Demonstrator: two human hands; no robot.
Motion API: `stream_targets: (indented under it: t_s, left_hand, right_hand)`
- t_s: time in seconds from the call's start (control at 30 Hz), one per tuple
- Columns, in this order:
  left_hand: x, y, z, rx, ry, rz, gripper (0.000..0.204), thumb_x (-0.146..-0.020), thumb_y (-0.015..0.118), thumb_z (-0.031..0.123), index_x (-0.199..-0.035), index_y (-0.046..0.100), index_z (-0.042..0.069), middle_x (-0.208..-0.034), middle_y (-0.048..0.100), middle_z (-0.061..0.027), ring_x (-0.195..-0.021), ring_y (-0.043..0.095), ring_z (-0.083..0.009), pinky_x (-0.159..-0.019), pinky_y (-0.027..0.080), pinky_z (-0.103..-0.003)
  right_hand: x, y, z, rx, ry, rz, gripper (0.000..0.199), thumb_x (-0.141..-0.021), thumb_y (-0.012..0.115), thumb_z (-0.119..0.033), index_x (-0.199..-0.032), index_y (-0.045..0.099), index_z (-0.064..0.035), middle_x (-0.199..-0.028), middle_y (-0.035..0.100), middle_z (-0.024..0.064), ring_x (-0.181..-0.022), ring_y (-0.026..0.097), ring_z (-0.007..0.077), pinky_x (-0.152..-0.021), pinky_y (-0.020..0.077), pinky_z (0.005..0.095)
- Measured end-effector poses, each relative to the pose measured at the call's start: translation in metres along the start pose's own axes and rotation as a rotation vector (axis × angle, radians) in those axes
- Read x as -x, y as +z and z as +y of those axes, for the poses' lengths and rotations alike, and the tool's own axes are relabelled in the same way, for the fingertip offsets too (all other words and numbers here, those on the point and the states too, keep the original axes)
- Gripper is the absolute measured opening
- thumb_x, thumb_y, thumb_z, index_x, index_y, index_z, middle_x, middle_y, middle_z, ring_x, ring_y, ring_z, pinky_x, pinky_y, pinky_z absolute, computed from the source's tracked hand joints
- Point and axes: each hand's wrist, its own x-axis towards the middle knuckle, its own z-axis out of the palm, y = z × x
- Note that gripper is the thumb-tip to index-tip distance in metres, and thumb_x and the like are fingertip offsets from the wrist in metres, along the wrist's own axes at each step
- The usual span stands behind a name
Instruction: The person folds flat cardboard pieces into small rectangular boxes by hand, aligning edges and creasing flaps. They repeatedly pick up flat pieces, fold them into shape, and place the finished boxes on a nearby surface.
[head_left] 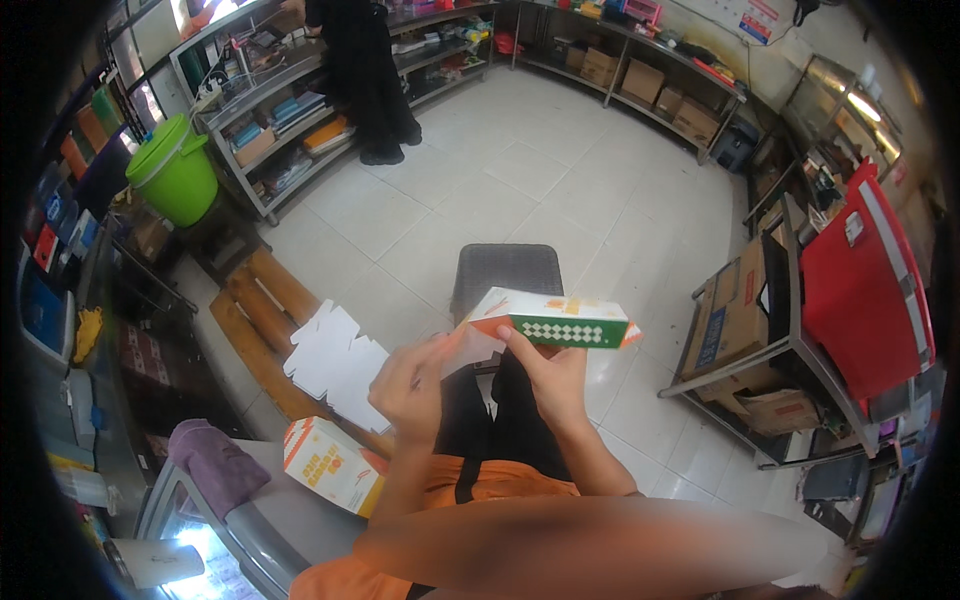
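Observation:
A partly folded paper food box (570, 325), white with orange and green printed sides, is held level in front of me above my lap. My right hand (553, 378) grips it from below, the thumb pressed along its green side near the orange end. At the box's left end, my left hand (408, 385) is closed on a pale flap; its fingertips are partly blurred. Flat white box blanks (335, 362) lie in a pile on the wooden bench (255, 300) to my left. Nearer to me rests another printed box (335, 465), formed into shape.
A dark woven stool (505, 270) stands ahead. A purple cloth (218, 458) hangs over a grey chair at left, and a green bucket (172, 170) sits beyond. To the right is a metal rack (765, 370) with cartons and a red lid. Another person (365, 75) stands by the far shelves.

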Motion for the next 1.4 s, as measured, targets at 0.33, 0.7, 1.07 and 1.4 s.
stream_targets:
  t_s: [0.33, 0.7, 1.07, 1.4]
  left_hand:
    - [0.009, 0.01, 0.013, 0.6, -0.439, -0.041, 0.013, -0.089, 0.069, 0.004, -0.099, 0.071, -0.004, -0.102, 0.071, -0.0133, -0.092, 0.065, -0.0174, -0.085, 0.048, -0.029]
    - [0.016, 0.009, 0.002, 0.459, -0.155, -0.18, 0.026, -0.083, 0.073, 0.002, -0.108, 0.068, -0.003, -0.117, 0.067, -0.019, -0.103, 0.065, -0.025, -0.084, 0.05, -0.031]
    - [0.027, 0.022, 0.005, 0.242, 0.078, 0.125, 0.038, -0.077, 0.083, 0.016, -0.104, 0.063, 0.0, -0.102, 0.068, -0.0141, -0.087, 0.068, -0.0213, -0.076, 0.052, -0.03]
    - [0.007, -0.02, -0.038, 0.454, -0.248, 0.334, 0.021, -0.082, 0.076, 0.009, -0.091, 0.06, 0.0, -0.099, 0.067, -0.0137, -0.086, 0.067, -0.0175, -0.073, 0.053, -0.027]
  right_hand:
    - [0.011, -0.019, 0.046, 0.523, -0.352, -0.115, 0.028, -0.094, 0.061, -0.006, -0.12, 0.058, 0.0012, -0.118, 0.062, 0.0117, -0.109, 0.06, 0.0188, -0.094, 0.0484, 0.0332]
    - [0.021, -0.015, 0.012, 0.55, -0.344, -0.29, 0.026, -0.097, 0.056, -0.014, -0.119, 0.059, 0.0004, -0.117, 0.062, 0.0121, -0.108, 0.059, 0.0214, -0.094, 0.0476, 0.0353]
    - [0.03, 0.003, 0.016, 0.408, -0.352, -0.249, 0.029, -0.101, 0.05, -0.022, -0.118, 0.059, -0.0003, -0.116, 0.061, 0.0125, -0.107, 0.059, 0.024, -0.093, 0.0467, 0.0375]
    - [-0.016, -0.007, 0.008, -0.851, 0.339, -0.324, 0.064, -0.102, 0.032, -0.057, -0.122, 0.058, -0.0012, -0.119, 0.064, 0.0164, -0.111, 0.059, 0.0259, -0.094, 0.0469, 0.038]
